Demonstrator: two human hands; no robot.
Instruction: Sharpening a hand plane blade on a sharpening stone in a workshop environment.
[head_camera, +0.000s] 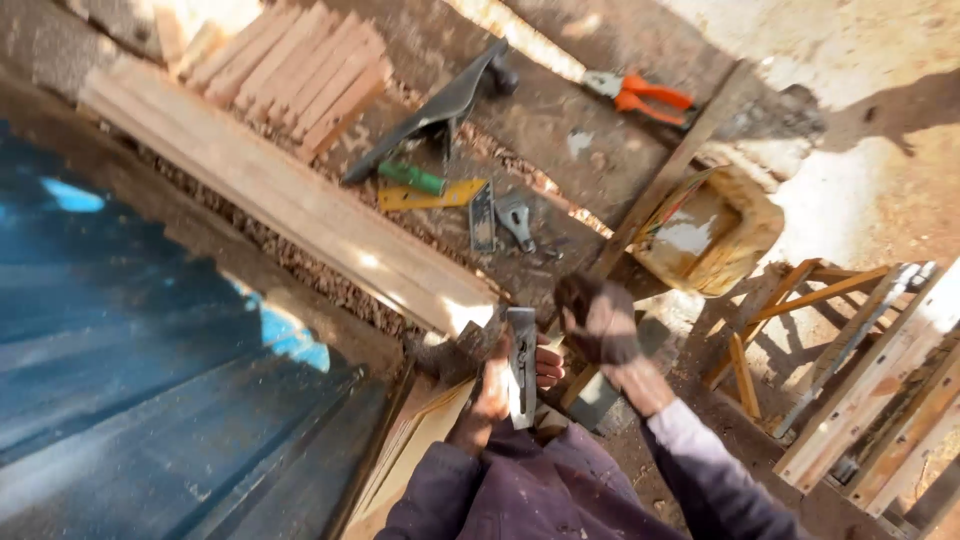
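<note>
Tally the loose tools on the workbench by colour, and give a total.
Orange-handled pliers: 1
Green-handled tool: 1
Yellow square: 1
Black plane: 1
Grey metal pieces: 2
Total: 6

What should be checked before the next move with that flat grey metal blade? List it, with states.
1. Left hand grips the flat grey metal blade: ok, fingers wrap it.
2. Blade upright: ok, roughly vertical.
3. Right hand clear of blade: ok, raised beside it, apart.
4. What the right hand holds: cannot tell, blurred.
5. Long pale wooden plank lies flat on the workbench: ok.
6. Orange-handled pliers out of the way: ok, far across the bench.
</note>
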